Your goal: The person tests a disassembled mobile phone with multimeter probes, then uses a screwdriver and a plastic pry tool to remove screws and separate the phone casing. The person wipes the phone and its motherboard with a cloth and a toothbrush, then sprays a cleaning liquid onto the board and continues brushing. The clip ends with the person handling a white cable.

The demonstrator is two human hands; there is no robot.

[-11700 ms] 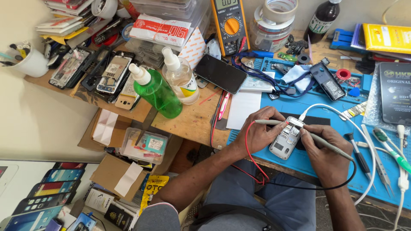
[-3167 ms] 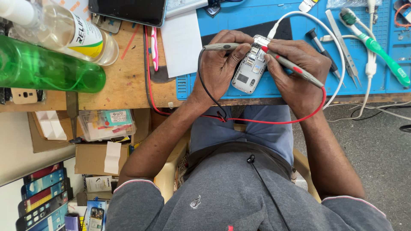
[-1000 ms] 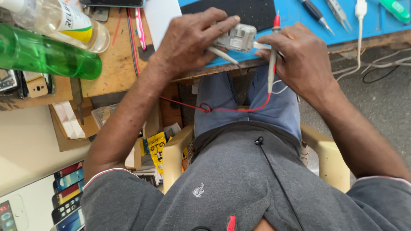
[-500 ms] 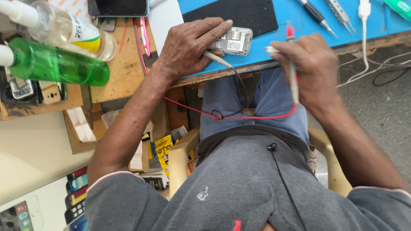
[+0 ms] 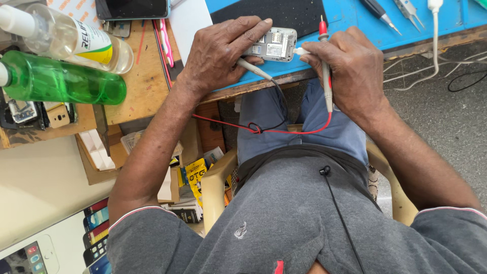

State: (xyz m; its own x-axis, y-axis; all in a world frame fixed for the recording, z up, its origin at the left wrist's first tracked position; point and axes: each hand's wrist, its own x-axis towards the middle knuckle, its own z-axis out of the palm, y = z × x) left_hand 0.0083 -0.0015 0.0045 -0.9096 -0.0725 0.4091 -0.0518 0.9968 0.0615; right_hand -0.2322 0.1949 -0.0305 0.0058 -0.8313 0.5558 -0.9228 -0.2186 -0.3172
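Starting at the far left, we see a green bottle (image 5: 66, 83) and a clear bottle (image 5: 71, 40) lying on the wooden bench (image 5: 144, 86). Our left hand (image 5: 220, 50) closes over the opened phone (image 5: 271, 44) at the near edge of the blue mat (image 5: 355, 25), pinching a grey probe (image 5: 253, 68). Just beside it, our right hand (image 5: 350, 71) grips the red probe (image 5: 324, 56), tip up, next to the phone.

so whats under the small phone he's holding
The opened phone lies at the near edge of the blue mat, partly over a black pad. The left hand covers its left end, so what lies beneath there is hidden. The right hand holds a red probe beside it.
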